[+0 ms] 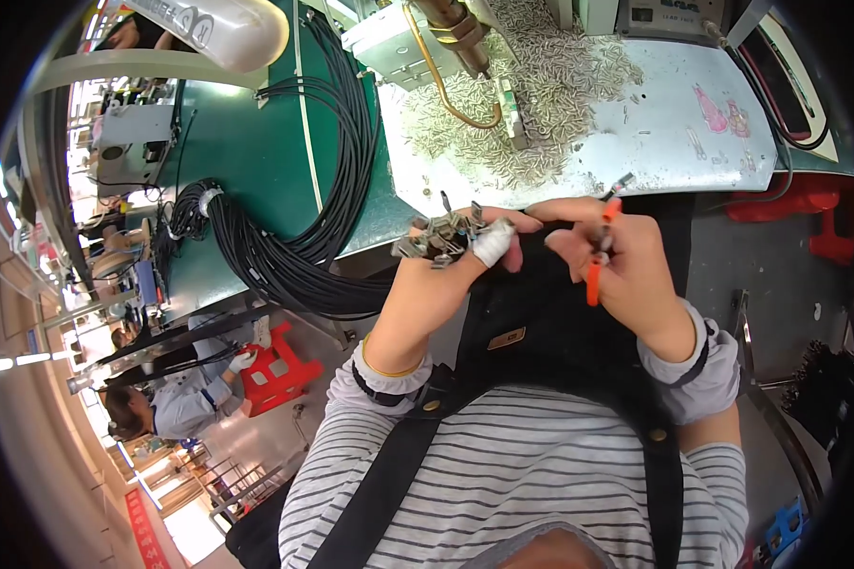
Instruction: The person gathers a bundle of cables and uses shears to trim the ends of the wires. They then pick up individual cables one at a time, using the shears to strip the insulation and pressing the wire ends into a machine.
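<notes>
In front of the bench edge, my left hand [432,284] is closed around a cluster of small metal connector pieces [449,235], which stick out above the fingers. White tape [493,244] wraps one digit of that hand. My right hand [640,270] grips a small hand tool with orange handles [593,282], probably pliers or cutters; its jaws are largely hidden by the fingers. The fingertips of both hands are close together, with a small gap between them. A small grey metal piece [621,184] shows just beyond the right hand, against the bench edge.
A heap of small metal pins [560,95] covers much of the pale worktop [674,161], around a press-like machine [460,38]. Coiled black cables [256,248] lie left on the green bench [237,133]. Red stools [280,370] stand both sides; a co-worker [194,403] sits at left.
</notes>
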